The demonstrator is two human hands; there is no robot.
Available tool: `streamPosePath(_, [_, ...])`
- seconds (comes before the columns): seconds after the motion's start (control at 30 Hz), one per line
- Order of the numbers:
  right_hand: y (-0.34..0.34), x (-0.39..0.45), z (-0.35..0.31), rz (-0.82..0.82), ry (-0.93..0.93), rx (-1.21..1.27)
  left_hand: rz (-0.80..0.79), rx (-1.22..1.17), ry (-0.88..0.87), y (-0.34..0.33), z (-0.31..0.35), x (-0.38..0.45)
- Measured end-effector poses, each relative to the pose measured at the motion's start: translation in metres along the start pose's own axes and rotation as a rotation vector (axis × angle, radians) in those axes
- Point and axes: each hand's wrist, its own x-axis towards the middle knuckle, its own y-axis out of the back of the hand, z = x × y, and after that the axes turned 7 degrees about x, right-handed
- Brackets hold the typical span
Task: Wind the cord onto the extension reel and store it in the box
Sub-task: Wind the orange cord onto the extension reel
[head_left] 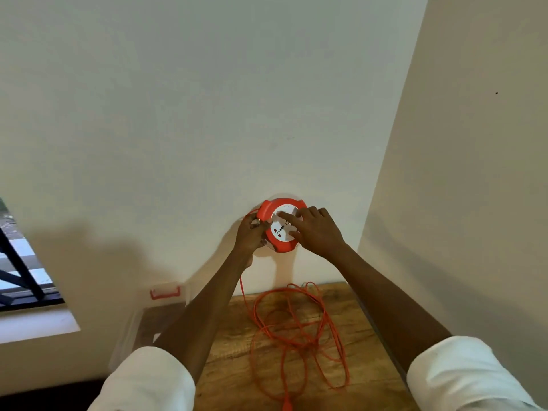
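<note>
A: Head view, nearest first: your two white sleeves (148,378) frame the wooden table (364,378), and on it lies one orange cord (296,330), sprawled in several loose loops, with what looks like its plug (286,404) at the bottom edge.

B: Why is so much left lying there?

A: My guess is you're partway through winding; the slack sits free on the table so it can feed upward without snagging. One strand climbs from the pile to your left hand (250,235).

B: And the box?

A: One clear box (130,336) with a red latch (165,293) stands at the table's left end, against the wall. It looks open and waiting, though it's too faint to be sure.

B: Then the hands.

A: Your left hand is curled round the rim of the single extension reel (281,225), where the cord enters, probably steadying it. Your right hand (317,229) lies on the white socket face, forefinger stretched across it and thumb at the lower edge, likely to turn it. You hold the reel raised before the wall (207,99), well above the pile.
</note>
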Motion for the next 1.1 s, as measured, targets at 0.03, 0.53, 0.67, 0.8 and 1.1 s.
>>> streamPosePath(0.03, [-0.001,0.001,-0.001,-0.017,0.015,-0.017,0.003,0.001,0.024,0.000,-0.005,-0.001])
streamPosePath(0.53, [-0.019,0.012,0.011,-0.162,0.117,-0.182,0.039,-0.160,0.094,-0.022,-0.026,-0.011])
streamPosePath(0.67, [-0.022,0.008,0.008,-0.060,-0.164,0.083,0.069,-0.337,0.095,-0.042,-0.035,-0.019])
streamPosePath(0.8, [-0.023,0.011,-0.011,-0.017,-0.642,0.591,0.135,-0.458,0.083,-0.061,-0.049,-0.027])
streamPosePath(1.1, [-0.038,-0.006,-0.007,-0.096,-1.218,1.745,0.131,-0.379,0.097,-0.064,-0.074,-0.030])
